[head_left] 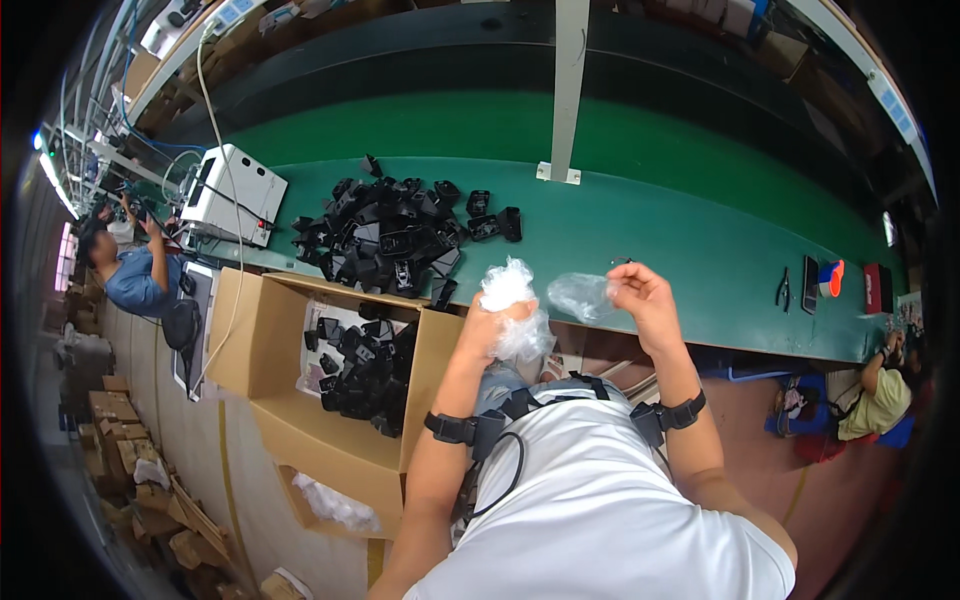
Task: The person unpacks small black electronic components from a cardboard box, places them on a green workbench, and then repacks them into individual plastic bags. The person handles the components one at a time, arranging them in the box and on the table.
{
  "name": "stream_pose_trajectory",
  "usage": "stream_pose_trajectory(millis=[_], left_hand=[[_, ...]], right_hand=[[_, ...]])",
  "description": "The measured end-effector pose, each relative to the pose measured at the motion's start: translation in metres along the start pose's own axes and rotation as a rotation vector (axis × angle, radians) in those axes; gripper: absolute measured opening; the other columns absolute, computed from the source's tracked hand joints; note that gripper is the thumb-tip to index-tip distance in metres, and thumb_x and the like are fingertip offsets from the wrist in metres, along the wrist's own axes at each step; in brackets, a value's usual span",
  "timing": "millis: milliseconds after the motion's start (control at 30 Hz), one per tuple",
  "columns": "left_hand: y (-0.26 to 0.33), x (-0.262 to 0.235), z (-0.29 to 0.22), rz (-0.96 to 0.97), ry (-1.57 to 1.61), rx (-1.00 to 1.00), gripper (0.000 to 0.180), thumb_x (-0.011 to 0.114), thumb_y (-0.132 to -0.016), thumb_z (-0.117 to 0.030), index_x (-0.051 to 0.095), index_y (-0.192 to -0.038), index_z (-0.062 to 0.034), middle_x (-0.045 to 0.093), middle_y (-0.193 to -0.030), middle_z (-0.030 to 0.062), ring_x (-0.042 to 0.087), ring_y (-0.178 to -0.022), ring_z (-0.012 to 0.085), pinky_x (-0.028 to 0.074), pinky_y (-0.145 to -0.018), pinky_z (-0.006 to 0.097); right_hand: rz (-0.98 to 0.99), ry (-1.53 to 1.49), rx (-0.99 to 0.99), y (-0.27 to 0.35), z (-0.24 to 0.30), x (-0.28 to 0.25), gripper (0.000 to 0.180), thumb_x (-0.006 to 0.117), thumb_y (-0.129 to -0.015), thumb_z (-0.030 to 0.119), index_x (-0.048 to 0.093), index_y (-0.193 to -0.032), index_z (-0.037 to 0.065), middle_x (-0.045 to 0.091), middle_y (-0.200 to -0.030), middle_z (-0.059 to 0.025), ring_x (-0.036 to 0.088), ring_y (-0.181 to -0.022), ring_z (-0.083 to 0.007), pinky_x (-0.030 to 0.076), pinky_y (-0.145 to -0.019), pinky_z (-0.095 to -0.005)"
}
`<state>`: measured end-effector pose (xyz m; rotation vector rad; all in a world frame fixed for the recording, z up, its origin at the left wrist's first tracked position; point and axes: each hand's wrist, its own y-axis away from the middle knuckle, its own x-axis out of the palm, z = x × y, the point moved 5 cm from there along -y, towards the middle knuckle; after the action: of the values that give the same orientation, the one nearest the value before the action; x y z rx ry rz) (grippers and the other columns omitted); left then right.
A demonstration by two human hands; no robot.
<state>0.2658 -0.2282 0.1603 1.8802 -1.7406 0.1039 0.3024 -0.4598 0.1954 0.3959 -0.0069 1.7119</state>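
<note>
My left hand (pixel 490 325) is closed round a crumpled bunch of clear plastic bags (pixel 508 285), which bulges out above and below the fingers. To its right, my right hand (pixel 642 300) pinches the edge of a single clear plastic bag (pixel 580 296) between thumb and fingertips. Both hands are raised over the near edge of the green workbench (pixel 640 235). A large heap of black plastic housings (pixel 385 235) lies on the bench beyond my left hand. More black housings (pixel 365 365) fill part of the open cardboard box (pixel 325 430) at my left.
A white machine (pixel 235 195) stands on the bench's left end. Pliers (pixel 784 290), a black phone-like slab (pixel 809 285) and an orange-and-blue item (pixel 831 279) lie at the right. A post (pixel 568 90) rises from the bench. People sit at left (pixel 145 275) and right (pixel 880 395).
</note>
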Motion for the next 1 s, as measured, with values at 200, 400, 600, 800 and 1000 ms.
stream_pose_trajectory(millis=[200,400,600,800,1000], left_hand=[[0.021,0.000,-0.031,0.092,0.112,0.016,0.020,0.072,-0.077,-0.007,0.063,-0.095,-0.0035,0.063,-0.084,0.0022,0.060,-0.073,0.0127,0.049,-0.066,0.028],[0.024,0.071,-0.025,0.293,-0.168,-0.080,0.037,0.073,-0.078,-0.011,0.063,-0.112,-0.0011,0.064,-0.093,0.0017,0.060,-0.080,0.0106,0.048,-0.072,0.025],[0.011,0.071,-0.005,0.097,-0.040,0.058,0.028,0.072,-0.079,-0.012,0.065,-0.104,-0.0021,0.063,-0.088,-0.0007,0.057,-0.075,0.0075,0.047,-0.067,0.025],[0.011,0.053,-0.006,0.263,-0.384,-0.128,0.040,0.072,-0.078,-0.013,0.059,-0.114,0.0010,0.062,-0.099,0.0012,0.057,-0.085,0.0090,0.047,-0.075,0.025],[0.006,0.066,-0.001,0.253,-0.169,0.047,0.045,0.072,-0.077,-0.012,0.058,-0.118,-0.0006,0.064,-0.101,0.0026,0.057,-0.091,0.0095,0.046,-0.083,0.026]], right_hand=[[-0.084,0.235,-0.196,-0.011,0.003,0.006,0.013,0.069,-0.083,0.005,0.063,-0.093,-0.001,0.064,-0.085,-0.0025,0.061,-0.070,-0.0069,0.049,-0.062,-0.0194],[-0.018,0.095,-0.199,-0.014,0.005,0.038,0.010,0.064,-0.089,0.008,0.062,-0.094,0.000,0.063,-0.084,-0.0013,0.059,-0.072,-0.0062,0.049,-0.060,-0.0203],[0.063,-0.014,-0.113,-0.015,-0.002,0.027,0.011,0.060,-0.092,0.012,0.061,-0.095,0.002,0.061,-0.087,0.0005,0.054,-0.080,-0.0059,0.045,-0.073,-0.0231],[-0.006,0.240,-0.195,-0.017,-0.012,0.013,0.009,0.060,-0.091,0.009,0.059,-0.094,0.001,0.062,-0.088,-0.0001,0.056,-0.080,-0.0073,0.047,-0.077,-0.0242],[0.063,0.193,-0.238,-0.018,-0.010,0.024,0.009,0.060,-0.091,0.008,0.059,-0.094,0.000,0.063,-0.087,-0.0009,0.058,-0.080,-0.0075,0.049,-0.075,-0.0244]])
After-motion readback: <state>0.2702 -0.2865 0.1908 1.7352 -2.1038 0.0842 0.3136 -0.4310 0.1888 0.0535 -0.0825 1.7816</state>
